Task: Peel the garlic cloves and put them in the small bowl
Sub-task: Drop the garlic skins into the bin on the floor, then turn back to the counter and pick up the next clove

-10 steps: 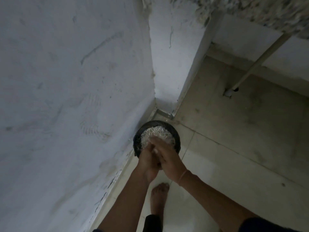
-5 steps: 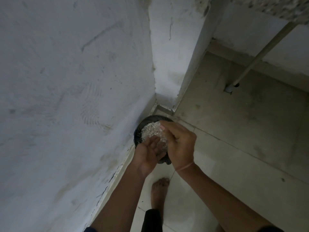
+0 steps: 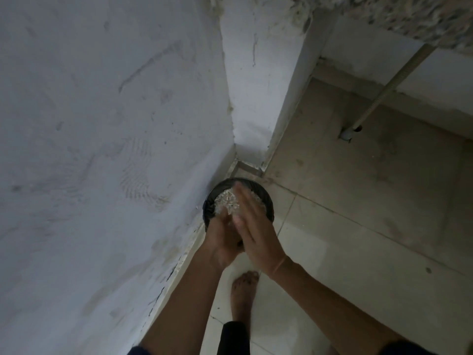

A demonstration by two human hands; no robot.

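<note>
pale papery peels are sitting piled in the black bin, 12 o'clock of the hands | right hand is lying flat on the left hand, both opened wide, gripping nothing | bare foot is standing at 6 o'clock

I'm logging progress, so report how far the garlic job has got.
Done, apparently: a heap of pale papery skins fills the black-lined bin in the corner. In hand: the right hand lies flat, fingers straight, against the left hand above the bin, likely brushing scraps off. Left: unclear; no cloves or small bowl are in view, so that step cannot be confirmed.
</note>
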